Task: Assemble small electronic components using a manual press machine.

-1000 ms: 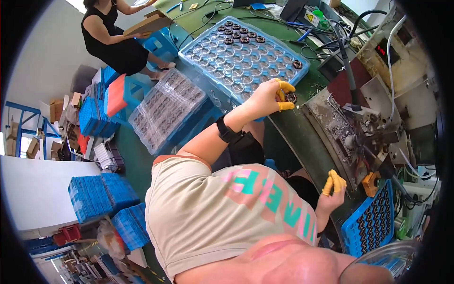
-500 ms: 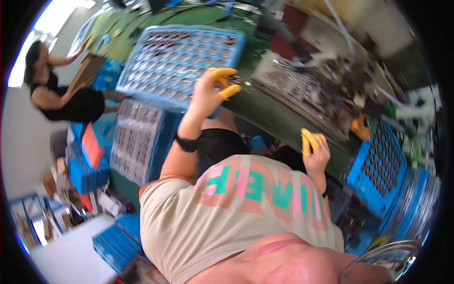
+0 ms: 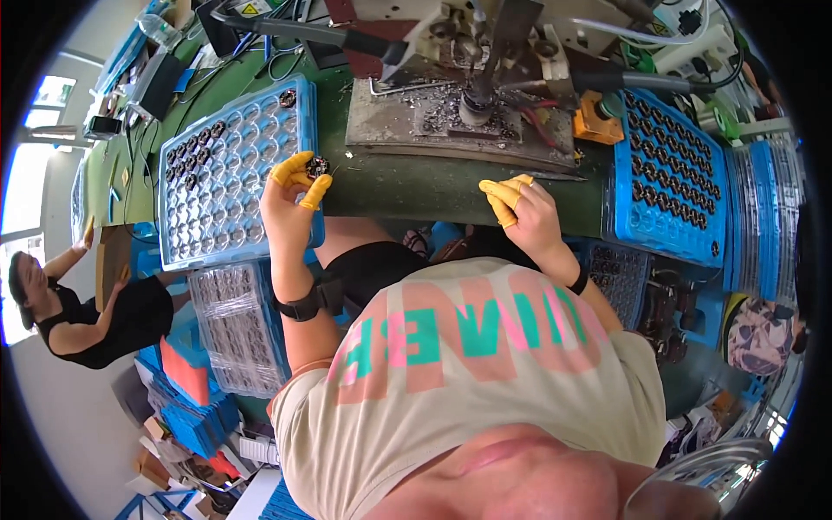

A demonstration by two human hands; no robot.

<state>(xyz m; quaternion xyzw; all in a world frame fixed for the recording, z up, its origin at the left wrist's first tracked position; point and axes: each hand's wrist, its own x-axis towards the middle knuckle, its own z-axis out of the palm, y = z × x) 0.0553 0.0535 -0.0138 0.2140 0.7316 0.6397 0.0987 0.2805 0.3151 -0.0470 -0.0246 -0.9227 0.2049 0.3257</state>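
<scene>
My left hand wears yellow finger cots and pinches a small round dark part with metallic bits between thumb and fingers. It is at the right edge of a blue tray lined with clear round pockets. Dark round parts fill some pockets at that tray's far left, and one more sits in its far right corner. My right hand, also in yellow finger cots, is held over the bench's near edge. Its fingers are curled together, and nothing shows in them.
A bench machine stands ahead on a metal base strewn with shavings. To its right are an orange control box and a blue tray with rows of dark round parts. Stacked trays rise at far right. Another person stands at left.
The view has swung, so the machine now lies straight ahead and the pocketed tray further left. My left hand still pinches the round part at the tray's edge.
</scene>
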